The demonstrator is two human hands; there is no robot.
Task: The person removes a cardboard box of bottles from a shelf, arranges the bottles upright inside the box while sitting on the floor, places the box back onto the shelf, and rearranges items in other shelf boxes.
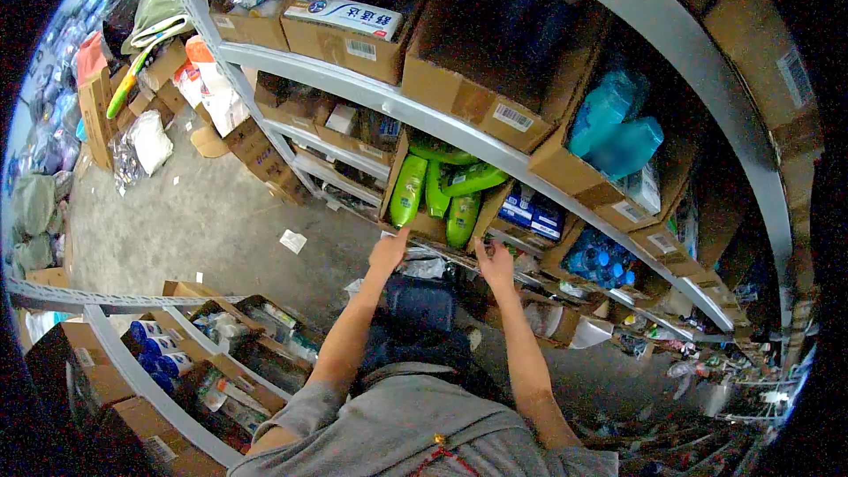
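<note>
A cardboard box (430,228) with several bright green bottles (408,191) in it sits on a middle shelf in front of me. The bottles lie at various angles, some on top of others. My left hand (389,249) is at the box's front left corner, its fingers closed on the edge just below a green bottle. At the front right corner, my right hand (495,261) has its fingers bent round the edge of the same box. Part of the fingers of both hands is hidden.
Blue and white packs (532,210) and blue-capped bottles (601,263) fill boxes to the right. A shelf beam (389,108) runs above the green bottles. Behind me on the left stands another rack (106,322). Cartons and bags (152,143) lie on the floor.
</note>
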